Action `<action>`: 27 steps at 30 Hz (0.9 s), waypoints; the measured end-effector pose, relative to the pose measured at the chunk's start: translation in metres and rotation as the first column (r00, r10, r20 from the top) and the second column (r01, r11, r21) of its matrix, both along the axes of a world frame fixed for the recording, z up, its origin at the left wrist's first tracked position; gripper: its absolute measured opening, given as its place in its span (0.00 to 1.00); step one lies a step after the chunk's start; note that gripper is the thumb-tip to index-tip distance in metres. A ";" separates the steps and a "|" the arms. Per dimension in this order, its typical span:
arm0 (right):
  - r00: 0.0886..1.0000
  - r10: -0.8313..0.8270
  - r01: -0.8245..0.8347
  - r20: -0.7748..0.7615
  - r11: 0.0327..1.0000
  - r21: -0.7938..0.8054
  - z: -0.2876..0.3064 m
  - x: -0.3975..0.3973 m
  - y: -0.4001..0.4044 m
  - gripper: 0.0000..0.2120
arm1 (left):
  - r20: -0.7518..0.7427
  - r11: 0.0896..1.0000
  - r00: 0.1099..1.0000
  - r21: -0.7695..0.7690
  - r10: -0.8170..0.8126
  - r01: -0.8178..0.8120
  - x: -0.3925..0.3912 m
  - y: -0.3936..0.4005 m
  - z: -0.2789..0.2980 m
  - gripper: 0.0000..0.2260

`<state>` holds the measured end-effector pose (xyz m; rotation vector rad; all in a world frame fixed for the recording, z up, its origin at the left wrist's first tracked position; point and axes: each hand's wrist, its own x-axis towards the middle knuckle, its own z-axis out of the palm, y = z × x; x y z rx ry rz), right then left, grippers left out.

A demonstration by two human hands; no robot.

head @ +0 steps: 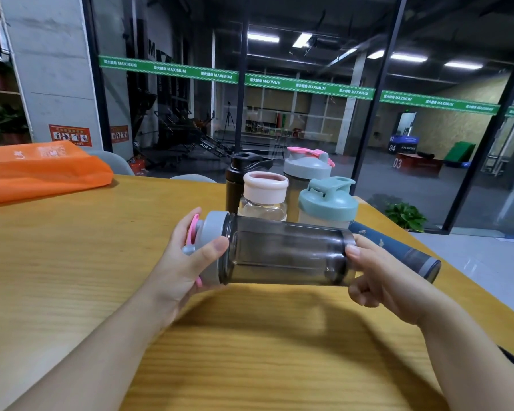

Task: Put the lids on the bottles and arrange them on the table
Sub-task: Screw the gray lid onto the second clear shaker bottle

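I hold a smoky grey bottle (285, 252) sideways above the wooden table (72, 262). My left hand (187, 262) grips its grey lid with pink flip cap (211, 247) at the left end. My right hand (380, 277) holds the bottle's base at the right end. Behind it stand a black bottle (235, 185), a clear bottle with a pale pink lid (264, 194), a grey-lidded bottle with a pink cap (307, 167) and a bottle with a teal lid (328, 203). A dark blue patterned bottle (398, 247) lies on its side behind my right hand.
An orange bag (39, 170) lies at the table's far left. The table's right edge runs diagonally near my right arm. A glass wall stands behind the table, with a potted plant (405, 216) on the floor to the right.
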<state>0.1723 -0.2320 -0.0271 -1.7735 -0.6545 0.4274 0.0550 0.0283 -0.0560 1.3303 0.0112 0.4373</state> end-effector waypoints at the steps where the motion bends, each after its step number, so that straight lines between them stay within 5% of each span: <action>1: 1.000 -0.011 0.011 -0.001 1.000 -0.013 -0.001 0.000 0.001 0.34 | 0.005 1.000 1.000 0.023 0.004 -0.004 -0.001 0.000 0.000 0.56; 7: 0.996 -0.015 0.003 -0.092 0.993 -0.122 -0.003 -0.002 0.007 0.36 | 0.044 0.995 0.999 0.097 0.004 -0.008 -0.003 -0.001 0.000 0.48; 14: 0.991 0.022 -0.048 -0.129 0.978 -0.202 -0.002 -0.002 0.005 0.40 | 0.051 0.992 0.999 0.125 0.017 -0.023 -0.003 -0.001 -0.001 0.50; 19: 0.979 0.059 -0.078 -0.197 0.993 -0.087 0.001 -0.004 0.002 0.27 | 0.049 0.995 0.998 0.095 0.039 -0.044 -0.003 -0.001 0.001 0.50; 24: 0.955 0.238 -0.233 -0.177 0.971 0.048 0.005 -0.002 -0.010 0.45 | 0.037 0.997 0.999 0.059 0.037 -0.039 -0.004 -0.003 0.003 0.57; 27: 0.964 0.225 -0.218 -0.145 0.974 0.061 0.002 0.000 -0.010 0.40 | 0.010 0.998 0.999 0.030 0.047 -0.047 -0.004 -0.002 0.002 0.54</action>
